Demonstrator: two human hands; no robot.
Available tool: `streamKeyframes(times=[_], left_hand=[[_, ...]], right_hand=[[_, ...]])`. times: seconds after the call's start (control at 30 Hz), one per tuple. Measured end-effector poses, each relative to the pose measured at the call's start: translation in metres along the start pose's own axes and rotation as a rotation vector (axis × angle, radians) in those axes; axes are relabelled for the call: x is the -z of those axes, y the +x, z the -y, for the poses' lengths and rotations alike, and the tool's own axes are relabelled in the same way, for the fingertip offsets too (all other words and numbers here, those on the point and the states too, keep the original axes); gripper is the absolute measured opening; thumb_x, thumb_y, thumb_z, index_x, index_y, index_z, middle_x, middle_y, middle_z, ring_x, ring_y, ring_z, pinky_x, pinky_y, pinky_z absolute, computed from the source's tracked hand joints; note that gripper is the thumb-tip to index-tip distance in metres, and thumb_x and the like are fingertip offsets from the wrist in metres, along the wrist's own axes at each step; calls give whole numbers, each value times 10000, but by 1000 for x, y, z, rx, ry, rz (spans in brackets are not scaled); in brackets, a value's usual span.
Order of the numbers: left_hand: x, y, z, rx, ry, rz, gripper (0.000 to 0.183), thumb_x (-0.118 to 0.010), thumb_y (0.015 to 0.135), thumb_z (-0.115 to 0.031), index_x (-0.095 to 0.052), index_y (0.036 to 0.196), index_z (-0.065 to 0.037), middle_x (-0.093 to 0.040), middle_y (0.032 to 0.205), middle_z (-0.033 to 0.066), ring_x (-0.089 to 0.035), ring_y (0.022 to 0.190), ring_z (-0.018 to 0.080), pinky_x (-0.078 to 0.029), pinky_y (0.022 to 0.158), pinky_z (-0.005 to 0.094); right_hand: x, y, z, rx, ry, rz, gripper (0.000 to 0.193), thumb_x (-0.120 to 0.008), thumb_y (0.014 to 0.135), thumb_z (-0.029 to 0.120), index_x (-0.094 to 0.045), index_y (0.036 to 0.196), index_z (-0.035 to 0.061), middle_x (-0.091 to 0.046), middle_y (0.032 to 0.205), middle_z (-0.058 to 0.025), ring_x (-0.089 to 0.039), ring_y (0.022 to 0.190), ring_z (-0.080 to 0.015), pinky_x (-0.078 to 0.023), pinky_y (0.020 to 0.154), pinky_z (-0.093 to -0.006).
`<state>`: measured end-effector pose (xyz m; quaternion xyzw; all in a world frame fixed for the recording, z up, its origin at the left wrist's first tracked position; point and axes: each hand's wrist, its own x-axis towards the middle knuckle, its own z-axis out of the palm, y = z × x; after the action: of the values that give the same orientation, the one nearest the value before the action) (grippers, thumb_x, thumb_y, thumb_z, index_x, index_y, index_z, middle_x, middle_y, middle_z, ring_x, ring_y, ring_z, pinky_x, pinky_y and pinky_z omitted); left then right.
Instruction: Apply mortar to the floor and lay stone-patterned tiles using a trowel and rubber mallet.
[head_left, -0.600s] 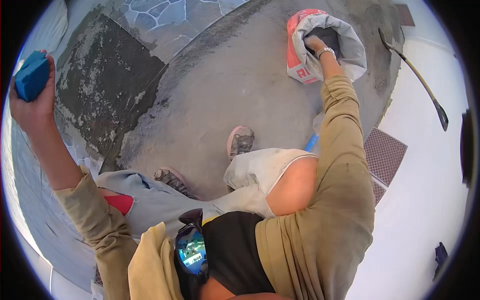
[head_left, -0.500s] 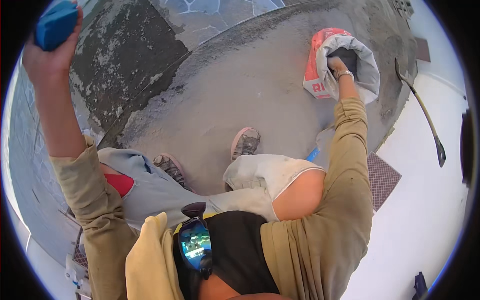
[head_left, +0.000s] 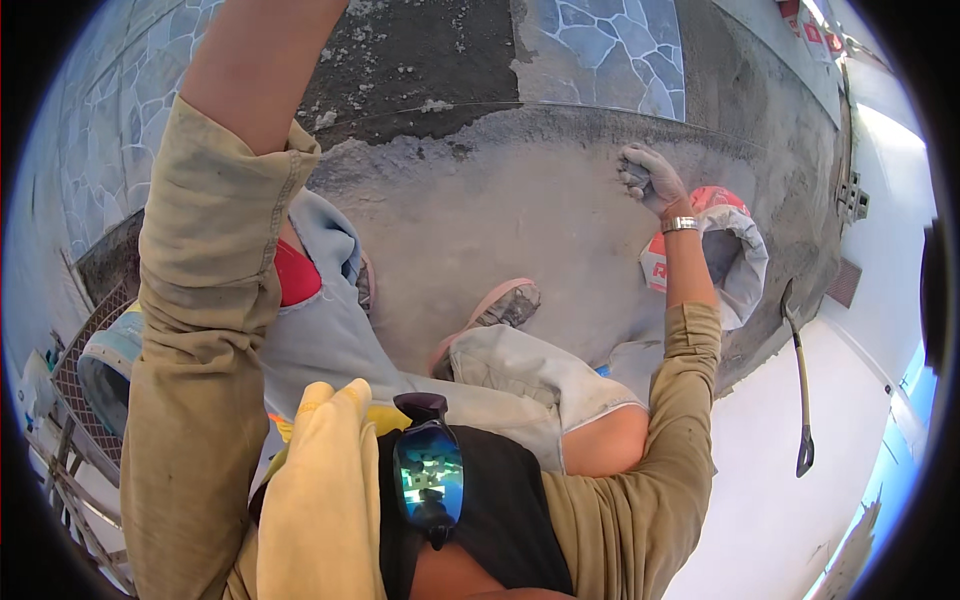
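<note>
My right hand [head_left: 652, 180] is closed in a fist above the grey, dusty ground, its fingers coated with grey powder. What shows at the curled fingers looks like a handful of that powder. Right beside the wrist, with its watch, stands an open paper bag [head_left: 748, 262], red and white with a rolled-down rim and a grey inside. My left forearm [head_left: 262, 60] reaches up past the top edge, so the left hand and anything in it are out of the picture.
Dark wet mortar [head_left: 420, 60] lies at the far side, next to pale stone-pattern paving [head_left: 610, 50]. A long-handled tool [head_left: 801, 390] lies on the white surface at right. A bucket [head_left: 110, 360] stands at left by a brown grid panel [head_left: 85, 385]. My shoe [head_left: 510, 303] rests on the dusty ground.
My right hand has come out of the bag and moved away from its mouth, now closed. My left hand, which held a blue object, has left the picture. The whole view has shifted.
</note>
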<state>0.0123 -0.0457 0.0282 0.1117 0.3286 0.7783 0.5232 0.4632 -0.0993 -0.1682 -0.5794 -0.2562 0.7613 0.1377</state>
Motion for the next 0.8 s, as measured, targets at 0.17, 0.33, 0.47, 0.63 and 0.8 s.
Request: streamKeyframes(times=[0.17,0.33,0.47,0.63,0.8], left_hand=[[4,-10,-8,-84,-32,41,359,-664,933,-348,-501,1145,-109,-575,1061,117,-589,971,286,-507,777,511],[0,-1,-21,-73,-87,110,384,-665,932,-356,-502,1183,-116,-574,1085,93,-589,961,255,-507,800,483],[12,-12,-31,-169,-90,123,434,-647,939,-387,-501,1252,-125,-570,1118,71,-578,990,228,-497,853,450],[9,-3,-36,-28,-121,3,452,-637,937,-411,-519,1274,-135,-566,1145,54,-547,1056,204,-470,901,420],[-11,14,-23,114,-210,28,453,-645,924,-417,-536,1264,-139,-563,1164,48,-539,1056,190,-463,893,391]], right_hand=[[-135,92,49,70,-718,240,309,-744,856,152,-674,1112,-5,-691,921,-42,-626,727,-101,-522,671,-273],[-164,147,86,760,-693,-231,418,-742,843,144,-674,1190,-78,-722,967,-60,-648,793,-132,-539,741,-301],[-178,128,75,354,-718,-49,295,-733,837,145,-743,1093,1,-723,888,-29,-653,800,-125,-533,746,-314],[-175,174,99,70,-1281,379,302,-670,870,95,-737,1143,-16,-740,980,-71,-655,749,-147,-539,740,-292],[-163,248,185,863,-887,-402,310,-693,836,114,-766,1129,44,-761,1006,-113,-709,838,-219,-550,778,-345]])
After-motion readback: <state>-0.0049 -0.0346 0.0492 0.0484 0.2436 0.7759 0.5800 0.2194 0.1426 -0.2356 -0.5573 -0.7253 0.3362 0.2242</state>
